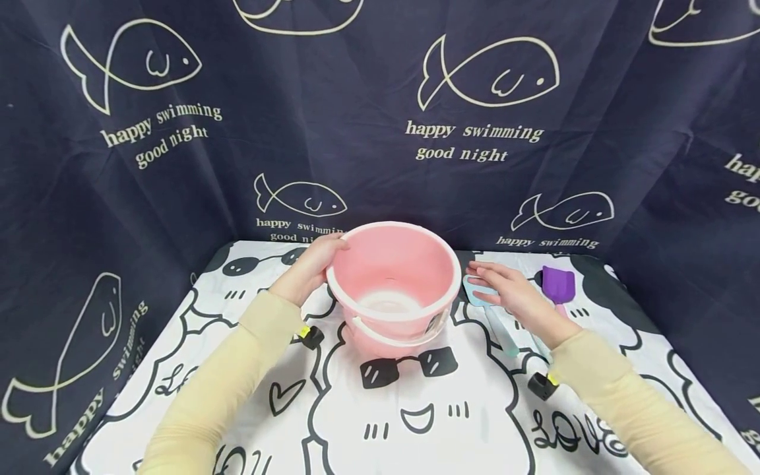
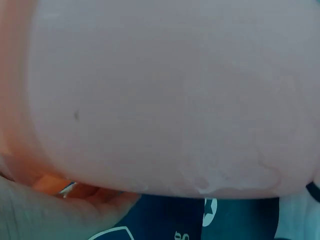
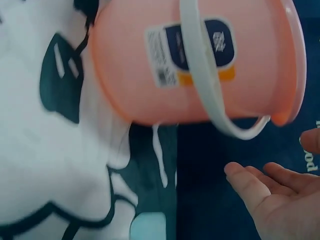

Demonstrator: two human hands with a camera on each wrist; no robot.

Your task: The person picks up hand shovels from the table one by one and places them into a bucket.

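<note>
A pink bucket (image 1: 392, 264) with a white rim and a white handle (image 1: 386, 336) hanging at its front is at the middle of the table. At its left, my left hand (image 1: 313, 262) grips the rim; the left wrist view shows fingers (image 2: 107, 202) along the bucket's side. My right hand (image 1: 516, 290) is apart from the bucket, on its right, with fingers extended and nothing held. Beneath that hand lies a light-blue spatula-like tool (image 1: 495, 323), partly covered. The right wrist view shows a printed label (image 3: 165, 55) on the bucket.
A purple-headed tool (image 1: 558, 285) with a pink handle lies to the right of my right hand. The table cloth (image 1: 415, 435) is white with black cartoon drawings. A dark blue fish-print curtain (image 1: 368, 132) closes off the back and both sides.
</note>
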